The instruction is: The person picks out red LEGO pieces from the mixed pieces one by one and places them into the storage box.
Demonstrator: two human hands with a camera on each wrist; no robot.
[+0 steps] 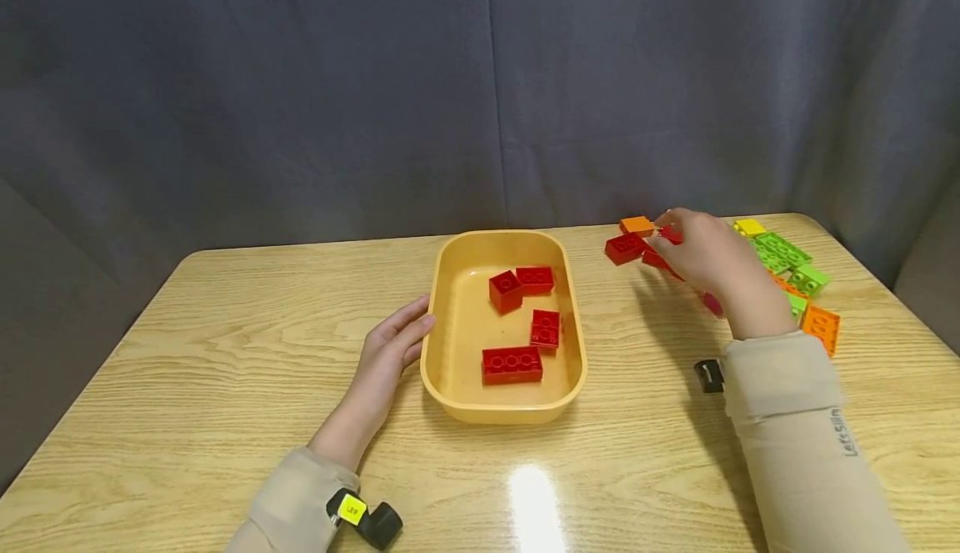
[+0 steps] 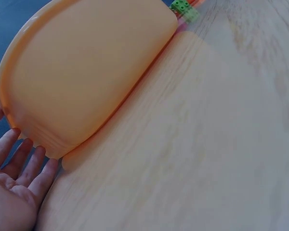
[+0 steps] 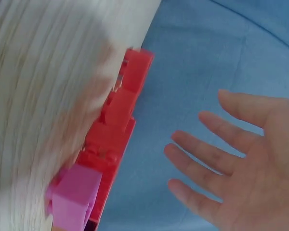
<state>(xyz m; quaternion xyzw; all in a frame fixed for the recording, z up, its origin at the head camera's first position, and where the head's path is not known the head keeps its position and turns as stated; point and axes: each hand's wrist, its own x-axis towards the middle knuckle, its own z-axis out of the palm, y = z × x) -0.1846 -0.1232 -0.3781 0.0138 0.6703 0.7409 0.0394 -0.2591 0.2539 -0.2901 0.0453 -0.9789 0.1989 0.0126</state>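
A yellow plastic tub (image 1: 459, 336) stands mid-table with several red bricks (image 1: 512, 365) lying apart in it. My left hand (image 1: 384, 349) rests its fingers against the tub's left side. In the left wrist view those fingers (image 2: 36, 166) are loosely extended along the outer wall. Over the loose bricks at the right back is my right hand (image 1: 708, 248), holding nothing. Its fingers spread apart in the right wrist view, beside a row of red bricks (image 3: 118, 108) and a pink brick (image 3: 76, 197). Near its fingertips in the head view lies a red brick (image 1: 626, 248).
An orange brick (image 1: 637, 225) sits at the table's back edge. Green bricks (image 1: 808, 279), a yellow brick (image 1: 748, 227) and another orange brick (image 1: 822, 328) lie right of the right hand, partly behind its wrist. A grey curtain (image 1: 337, 103) hangs behind the table (image 1: 225, 353).
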